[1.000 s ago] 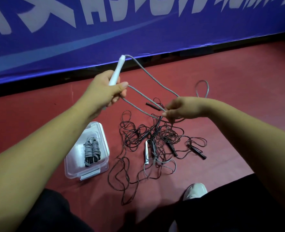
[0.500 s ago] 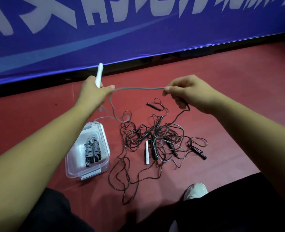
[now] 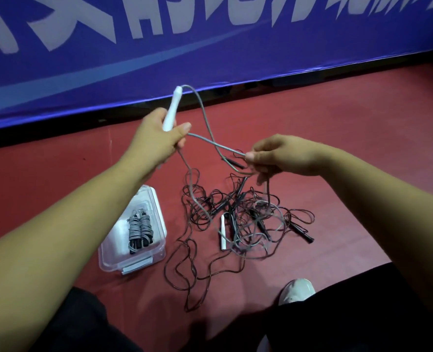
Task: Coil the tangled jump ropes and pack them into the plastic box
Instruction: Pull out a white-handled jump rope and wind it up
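Since half a second ago our right hand [image 3: 278, 158] is dropping lower and drawing in toward our left hand [image 3: 157, 143]. The grey rope [image 3: 202, 107], which was stretched level between them, is now folding into a loop that arcs off the top of the white handle [image 3: 172, 107]. We are tilting that handle up and away from the left grip, which is closing firmly round its lower end, and a strand of the rope is leaving from just under the thumb. We judge that the handle is serving as the core for winding.

Our right grip is pinching the rope narrowly between thumb and fingers, just right of and slightly below the left grip, and is keeping the strand taut for the next turn. Below the right grip the rope is trailing into the tangle [image 3: 248, 219] of dark ropes on the floor [image 3: 362, 148], where the second white handle [image 3: 223, 232] is lying, so much of it is not yet free.

Down and left of the left grip the box [image 3: 160, 217] is sitting open within easy reach, and one coiled rope [image 3: 139, 229] is already lying inside. We are reckoning the next turn needs slack teased from the tangle, or the rope may snag and drag the pile.
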`<act>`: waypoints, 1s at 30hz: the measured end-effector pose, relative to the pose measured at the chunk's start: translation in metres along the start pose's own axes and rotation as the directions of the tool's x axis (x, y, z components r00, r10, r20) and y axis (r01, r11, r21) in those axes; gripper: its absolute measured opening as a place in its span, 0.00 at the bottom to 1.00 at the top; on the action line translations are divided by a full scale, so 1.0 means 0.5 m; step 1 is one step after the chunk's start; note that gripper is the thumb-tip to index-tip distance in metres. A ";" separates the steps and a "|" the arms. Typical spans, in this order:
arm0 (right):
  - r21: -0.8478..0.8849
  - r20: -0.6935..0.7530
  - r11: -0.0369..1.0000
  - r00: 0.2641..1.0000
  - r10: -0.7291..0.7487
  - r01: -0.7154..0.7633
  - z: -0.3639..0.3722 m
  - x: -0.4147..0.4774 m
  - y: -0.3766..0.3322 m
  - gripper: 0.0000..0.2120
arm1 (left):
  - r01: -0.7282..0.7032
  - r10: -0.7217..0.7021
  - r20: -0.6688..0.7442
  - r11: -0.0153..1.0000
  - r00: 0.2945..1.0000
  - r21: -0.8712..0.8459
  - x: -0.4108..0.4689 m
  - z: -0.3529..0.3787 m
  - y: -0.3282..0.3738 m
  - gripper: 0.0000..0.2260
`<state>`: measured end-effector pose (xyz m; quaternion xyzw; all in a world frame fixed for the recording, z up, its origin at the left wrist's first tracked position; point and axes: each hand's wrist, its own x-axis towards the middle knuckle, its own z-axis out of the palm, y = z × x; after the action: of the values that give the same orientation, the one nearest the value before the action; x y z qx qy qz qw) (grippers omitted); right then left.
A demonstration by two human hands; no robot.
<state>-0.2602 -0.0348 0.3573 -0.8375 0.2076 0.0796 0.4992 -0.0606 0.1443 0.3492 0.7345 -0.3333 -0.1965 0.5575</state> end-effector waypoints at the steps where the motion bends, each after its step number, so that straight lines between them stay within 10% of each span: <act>1: 0.005 0.044 0.999 0.998 0.052 -0.053 -0.012 0.004 0.025 0.09 | -0.006 0.008 -0.031 0.998 0.999 0.057 0.004 -0.004 -0.013 0.13; 6: -0.183 0.021 0.961 0.977 0.213 -0.206 -0.053 0.003 0.109 0.05 | 0.054 -0.036 -0.098 0.981 0.995 0.188 0.029 -0.029 -0.050 0.13; 10: -0.331 -0.176 0.940 0.984 0.028 -0.086 -0.061 -0.001 0.078 0.06 | 0.197 -0.190 -0.052 0.953 0.980 0.228 0.030 -0.044 -0.070 0.12; 18: -0.384 -0.162 0.900 0.944 -0.286 0.207 0.016 0.003 -0.047 0.08 | 0.057 0.003 0.289 0.978 0.957 -0.199 -0.032 0.043 0.015 0.12; 24: -0.287 -0.186 0.912 0.917 -0.353 0.293 0.027 -0.011 -0.081 0.08 | 0.061 0.005 0.389 0.985 0.921 -0.159 -0.051 0.055 0.021 0.04; 30: -0.318 -0.093 0.947 0.993 -0.071 0.038 -0.030 -0.013 0.023 0.13 | 0.053 -0.045 0.080 0.993 0.996 -0.101 -0.013 0.003 0.007 0.04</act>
<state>-0.2722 -0.0511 0.3577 -0.9149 0.1944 0.0546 0.3496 -0.0669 0.1473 0.3516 0.7045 -0.3260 -0.2556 0.5762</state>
